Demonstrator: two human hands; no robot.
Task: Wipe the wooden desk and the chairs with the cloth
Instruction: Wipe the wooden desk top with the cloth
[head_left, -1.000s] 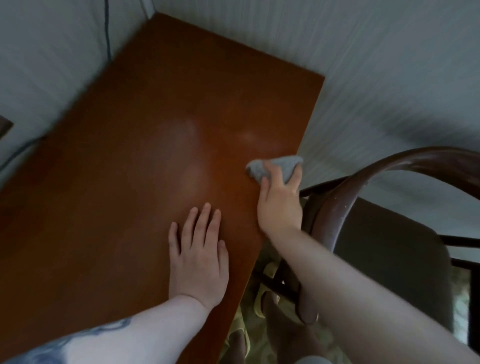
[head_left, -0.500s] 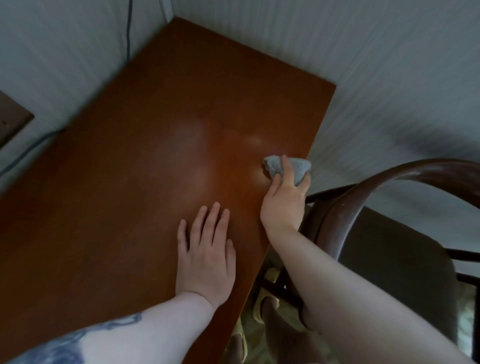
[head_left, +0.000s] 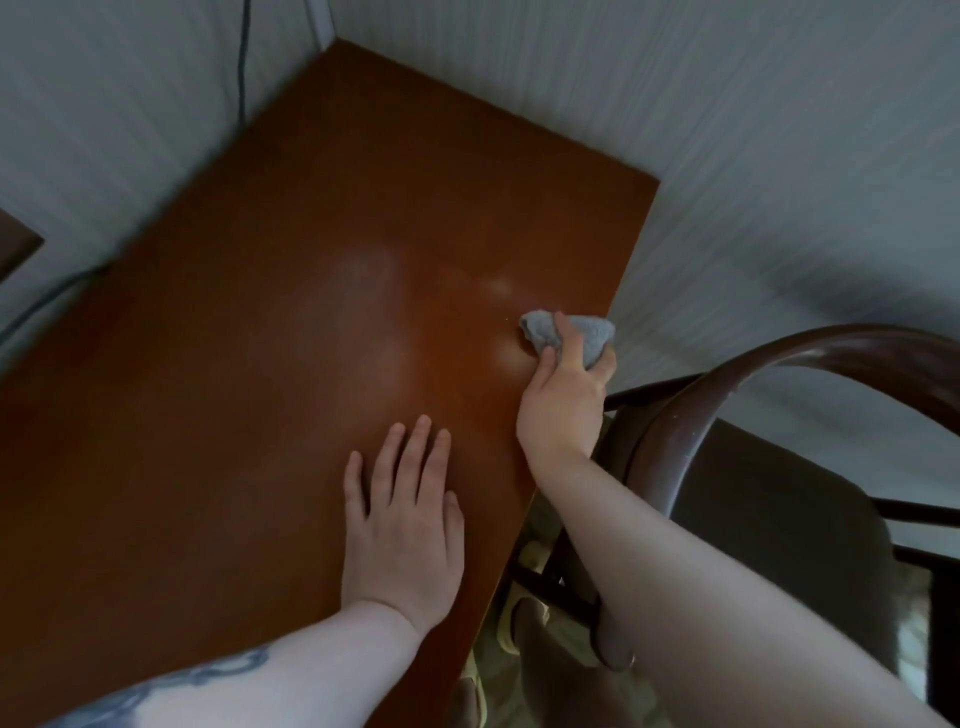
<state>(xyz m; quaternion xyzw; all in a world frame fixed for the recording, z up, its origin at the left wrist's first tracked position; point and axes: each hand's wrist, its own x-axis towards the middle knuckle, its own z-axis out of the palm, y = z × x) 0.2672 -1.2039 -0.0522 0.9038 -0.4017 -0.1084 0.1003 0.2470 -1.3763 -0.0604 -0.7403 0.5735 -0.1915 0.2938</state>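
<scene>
The reddish-brown wooden desk (head_left: 260, 364) fills the left and middle of the head view, set into a corner of pale walls. A small bunched grey cloth (head_left: 587, 335) lies on the desk beside its right edge, and my right hand (head_left: 566, 400) grips it and presses it down. My left hand (head_left: 402, 525) lies flat on the desk near the front, fingers straight and spread. A dark wooden chair (head_left: 675, 441) with a curved back rail and a dark padded seat stands to the right of the desk, under my right forearm.
Pale striped walls (head_left: 727, 130) close the desk in at the back and left. A dark cable (head_left: 243, 62) runs down the left wall to the desk's edge. A dark panel (head_left: 15, 244) shows at the far left. Patterned floor (head_left: 509, 649) lies between desk and chair.
My right hand has slid the cloth slightly away from me along the desk's right edge. My left hand stays flat on the desk. The view has shifted a little.
</scene>
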